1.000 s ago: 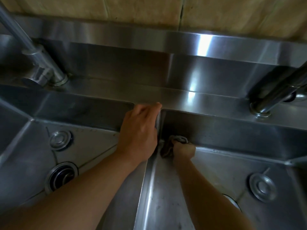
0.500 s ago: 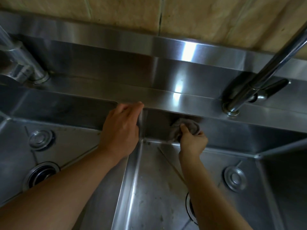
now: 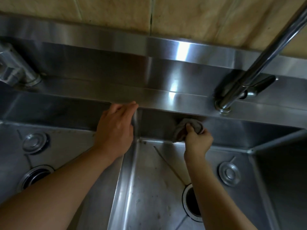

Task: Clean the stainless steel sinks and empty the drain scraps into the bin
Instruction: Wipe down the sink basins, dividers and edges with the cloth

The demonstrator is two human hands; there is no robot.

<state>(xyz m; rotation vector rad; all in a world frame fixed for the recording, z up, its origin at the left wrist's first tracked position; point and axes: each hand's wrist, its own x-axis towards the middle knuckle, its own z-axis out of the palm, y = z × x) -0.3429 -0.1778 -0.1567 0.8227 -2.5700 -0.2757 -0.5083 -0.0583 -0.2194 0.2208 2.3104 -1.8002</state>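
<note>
We see the right hand bunched around a grey cloth, pressing it against the back wall of the right sink, just under the rear ledge. The fingers curl over the cloth and hide most of it; only its crumpled top and left side show. The left hand rests on the divider between the two sinks at its back end, fingers laid over the edge and holding nothing; its fingertips reach the ledge.

In the right sink the drain lies near the front, half covered by the right forearm, and we cannot make out what sits in it. A round overflow cap shows towards the right wall. The left sink carries its own cap and a drain, partly behind the left forearm.

On the ledge stands the right tap, its spout cut off at the top corner. The left tap is blurred and cut by the left edge. Beige tiles rise behind.
</note>
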